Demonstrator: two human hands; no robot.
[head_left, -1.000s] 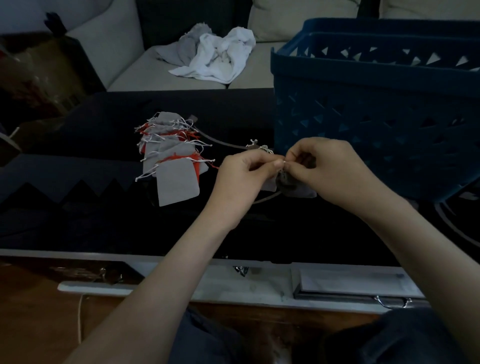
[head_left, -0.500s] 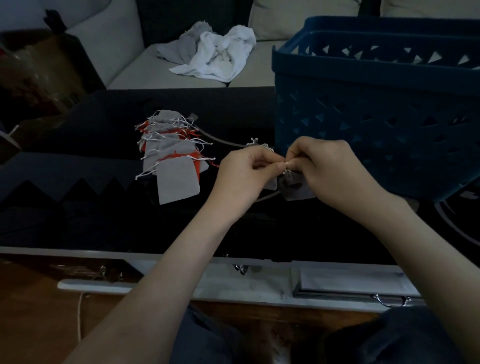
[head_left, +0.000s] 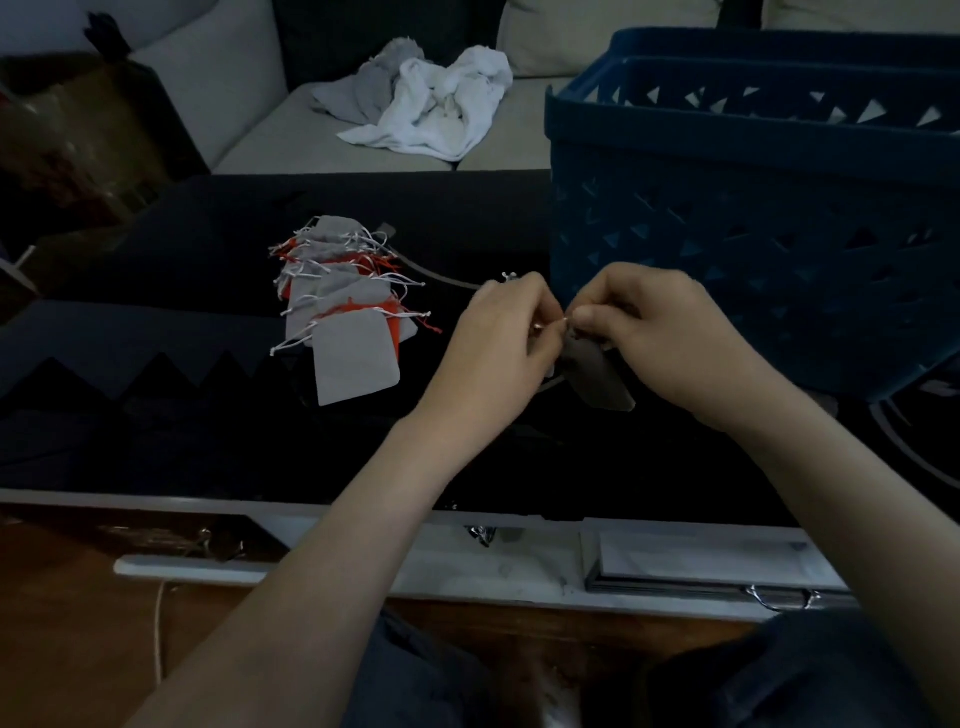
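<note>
Beside basket (head_left: 727, 270), both hands pinching grey pouch (head_left: 597, 376) drawstring

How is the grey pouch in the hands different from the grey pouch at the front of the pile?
The held pouch hangs tilted, pinched at its top by the left hand and the right hand; the front pouch lies flat, untouched. The held pouch looks darker, in shadow; the front pouch looks paler. Both are small grey cloth pouches.
</note>
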